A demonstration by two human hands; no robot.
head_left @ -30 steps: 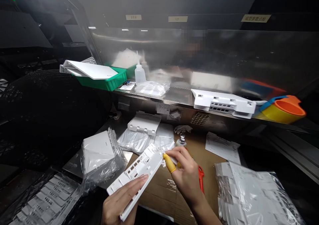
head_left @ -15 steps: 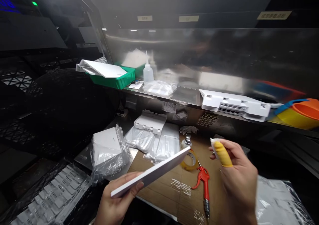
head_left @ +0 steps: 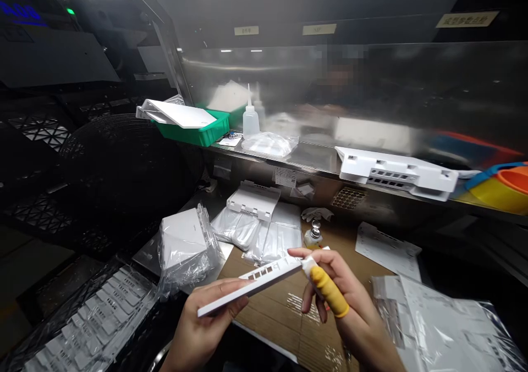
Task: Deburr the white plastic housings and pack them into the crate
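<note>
Green, the bin (head_left: 212,133) at the upper left of the frame holds white covers (head_left: 181,114) that jut past its rim; a clear bag (head_left: 466,339) at the lower right holds white parts (head_left: 433,306). At lower centre, the left hand (head_left: 212,311) pinches a white panel (head_left: 256,289); the right hand (head_left: 344,289), thumb in a yellow cot (head_left: 330,292), pinches a white wad (head_left: 308,264) at the panel's right end.

smooth matt plastic panel (head_left: 270,282), glossy plastic bags (head_left: 275,241), cardboard sheet (head_left: 270,314), shiny metal shelf (head_left: 315,155).
</note>
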